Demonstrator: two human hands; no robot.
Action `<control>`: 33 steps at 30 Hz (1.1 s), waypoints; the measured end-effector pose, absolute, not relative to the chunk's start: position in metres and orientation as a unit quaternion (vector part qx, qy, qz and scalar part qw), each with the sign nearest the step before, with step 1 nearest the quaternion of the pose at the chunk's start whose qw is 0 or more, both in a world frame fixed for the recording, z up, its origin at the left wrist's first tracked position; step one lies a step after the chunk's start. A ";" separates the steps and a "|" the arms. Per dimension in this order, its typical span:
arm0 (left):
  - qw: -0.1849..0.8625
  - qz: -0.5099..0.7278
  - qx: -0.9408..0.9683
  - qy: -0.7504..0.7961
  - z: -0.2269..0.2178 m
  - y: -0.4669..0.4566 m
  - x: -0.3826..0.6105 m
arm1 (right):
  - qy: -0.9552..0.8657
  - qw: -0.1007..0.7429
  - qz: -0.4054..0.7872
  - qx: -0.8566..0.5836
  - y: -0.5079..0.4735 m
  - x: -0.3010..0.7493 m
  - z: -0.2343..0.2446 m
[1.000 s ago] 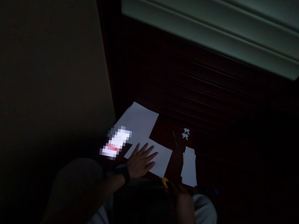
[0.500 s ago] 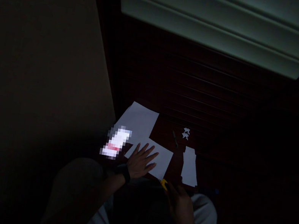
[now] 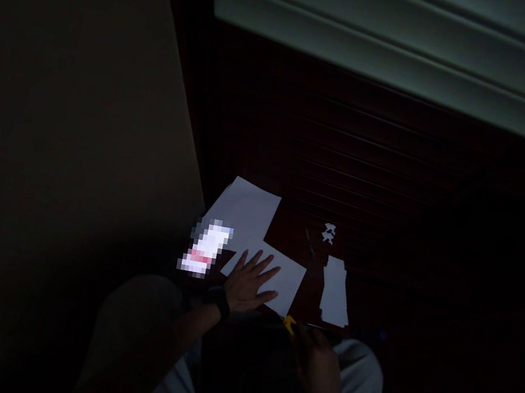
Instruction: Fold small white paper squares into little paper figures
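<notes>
My left hand (image 3: 250, 287) lies flat with fingers spread on a white sheet of paper (image 3: 287, 272), pressing it to the dark table. A dark band circles that wrist. My right hand (image 3: 318, 363) is closed around a yellow utility knife (image 3: 289, 324) at the table's near edge. Its thin tip points at the near right corner of the sheet; whether it touches the paper, I cannot tell in the dim light. Most of the knife is hidden by my fingers.
A larger white sheet (image 3: 248, 204) lies behind on the left, partly under a bright, pixelated phone-like screen (image 3: 206, 247). To the right are a cut paper strip (image 3: 336, 292), small paper scraps (image 3: 328, 233) and a slim pen-like object (image 3: 310, 243). A wall (image 3: 107, 95) borders the left.
Almost nothing differs. The whole view has shifted slightly; both hands keep their places, the left flat on the paper and the right on the utility knife.
</notes>
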State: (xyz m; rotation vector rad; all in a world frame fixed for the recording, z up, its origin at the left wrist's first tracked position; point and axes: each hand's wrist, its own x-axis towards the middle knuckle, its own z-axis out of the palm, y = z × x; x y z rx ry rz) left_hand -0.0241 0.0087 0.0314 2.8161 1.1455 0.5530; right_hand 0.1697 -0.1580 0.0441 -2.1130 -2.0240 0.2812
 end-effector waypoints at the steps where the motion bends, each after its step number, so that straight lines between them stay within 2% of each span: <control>1: 0.028 0.178 0.912 0.369 0.031 0.009 -0.024 | -0.682 0.102 0.093 -0.718 -0.157 0.171 0.044; 19: 0.038 0.172 0.914 0.366 0.030 0.010 -0.025 | -0.689 0.150 0.123 -0.698 -0.164 0.174 0.038; 33: 0.044 0.166 0.912 0.373 0.032 0.009 -0.025 | -0.674 0.142 0.112 -0.716 -0.165 0.163 0.037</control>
